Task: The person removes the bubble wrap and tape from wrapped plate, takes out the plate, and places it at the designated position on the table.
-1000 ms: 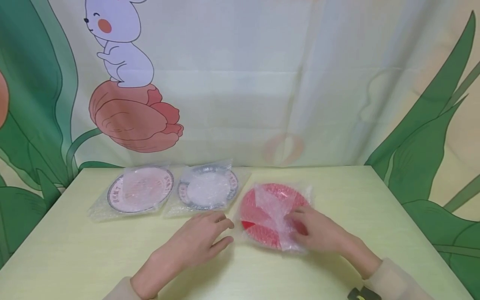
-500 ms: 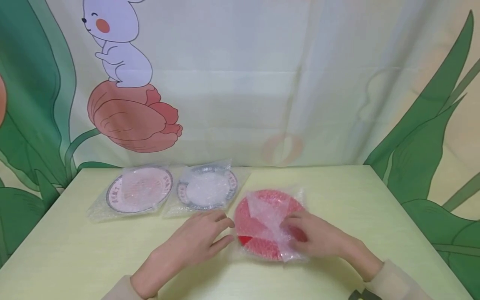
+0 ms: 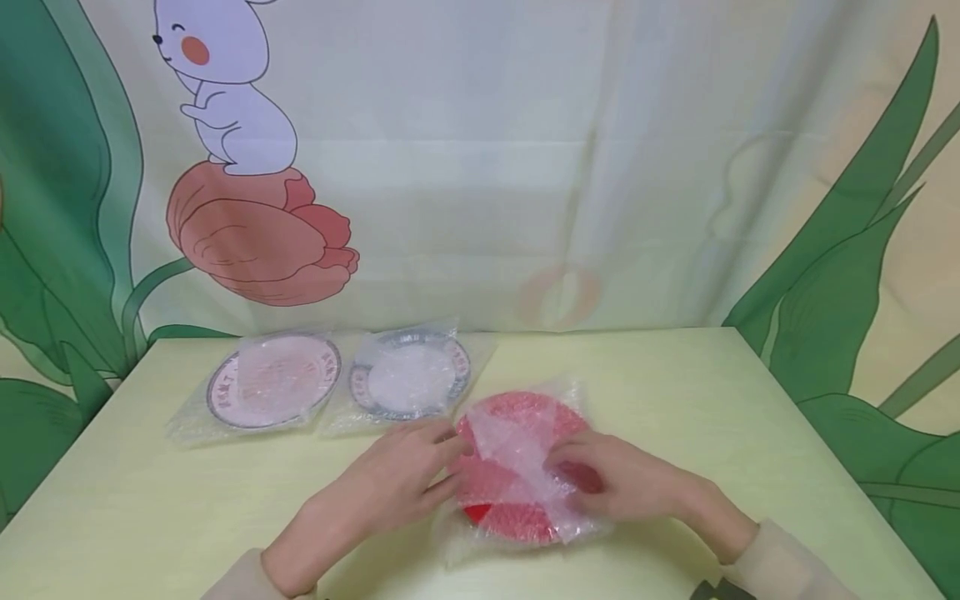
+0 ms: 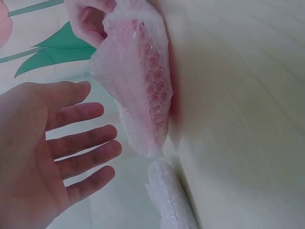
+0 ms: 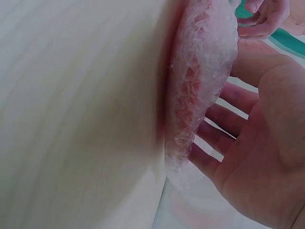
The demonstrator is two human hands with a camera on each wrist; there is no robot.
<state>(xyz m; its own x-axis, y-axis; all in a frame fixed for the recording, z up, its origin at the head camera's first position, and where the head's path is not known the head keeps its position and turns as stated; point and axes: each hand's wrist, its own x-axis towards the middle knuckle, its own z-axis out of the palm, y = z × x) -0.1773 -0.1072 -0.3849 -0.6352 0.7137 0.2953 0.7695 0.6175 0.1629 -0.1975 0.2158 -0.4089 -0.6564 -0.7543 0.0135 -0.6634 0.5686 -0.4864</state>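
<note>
A red round plate (image 3: 517, 467) in bubble wrap lies at the middle of the table. My right hand (image 3: 622, 479) is at its right side, thumb and bent fingers on the wrap, pinching it. In the right wrist view its fingertips meet the wrapped plate (image 5: 195, 90), the tips partly hidden behind the plastic. My left hand (image 3: 397, 475) is held at the plate's left edge, overlapping it in the head view. From the left wrist, the left hand (image 4: 71, 138) shows relaxed, spread fingers, a gap away from the wrapped plate (image 4: 138, 71).
Two more bubble-wrapped plates lie back left on the pale table (image 3: 712, 400): a pinkish-white one with a dark rim (image 3: 273, 379) and a white one with a blue-grey rim (image 3: 408, 375). A printed curtain (image 3: 450, 183) hangs behind the table's back edge.
The red plate has slid left and toward the near side, with the right hand moving along on it. The left hand has barely moved, and the plate's left edge now reaches its fingers.
</note>
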